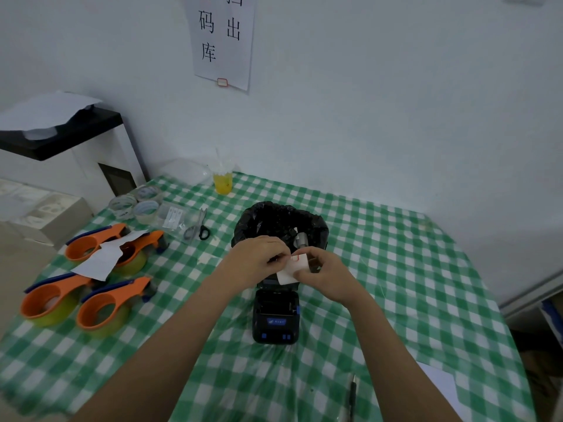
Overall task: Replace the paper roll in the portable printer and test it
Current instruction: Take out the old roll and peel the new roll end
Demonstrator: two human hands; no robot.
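Note:
A small black portable printer [275,318] with blue buttons lies on the green checked tablecloth, its lid open toward the far side. Above its open end, both hands hold a white paper roll [289,271] with red marks on its loose end. My left hand [256,258] pinches the paper's left edge. On the right side of the roll, my right hand [324,277] grips it. The roll's core is mostly hidden by my fingers.
A small bin with a black bag [281,225] stands just behind my hands. Several orange tape dispensers [100,306] lie at the left, with tape rolls [134,204] and scissors [199,226] beyond. A yellow drink cup [223,179] is at the back. A pen [352,394] lies near right.

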